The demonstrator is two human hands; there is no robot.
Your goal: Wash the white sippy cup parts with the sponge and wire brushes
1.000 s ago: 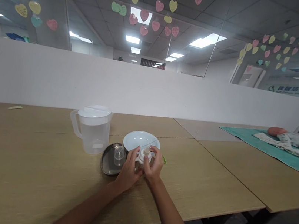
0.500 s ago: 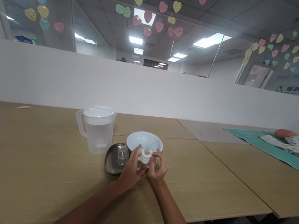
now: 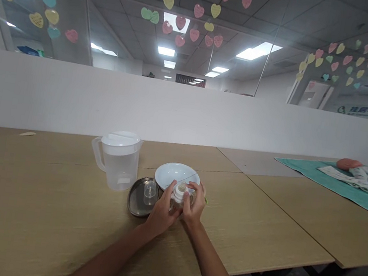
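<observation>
A small baby bottle with a white collar and a pale teat (image 3: pixel 180 192) is held upright between both hands, in front of a white bowl (image 3: pixel 174 173). My left hand (image 3: pixel 161 211) is wrapped round its left side. The fingers of my right hand (image 3: pixel 195 204) press on the collar from the right. Just left of the hands lies a round metal tray (image 3: pixel 136 201) with a small clear cup (image 3: pixel 150 192) in it. The lower part of the bottle is mostly hidden by the fingers.
A lidded clear pitcher (image 3: pixel 120 165) stands behind and left of the tray. At the far right a green mat (image 3: pixel 352 192) bears a patterned cloth and a reddish round object (image 3: pixel 348 164). A white wall (image 3: pixel 188 111) rises behind the wooden table (image 3: pixel 244 221).
The fingers of my right hand have moved in over the bottle's collar. A small green thing now shows beside that hand. The view has shifted slightly.
</observation>
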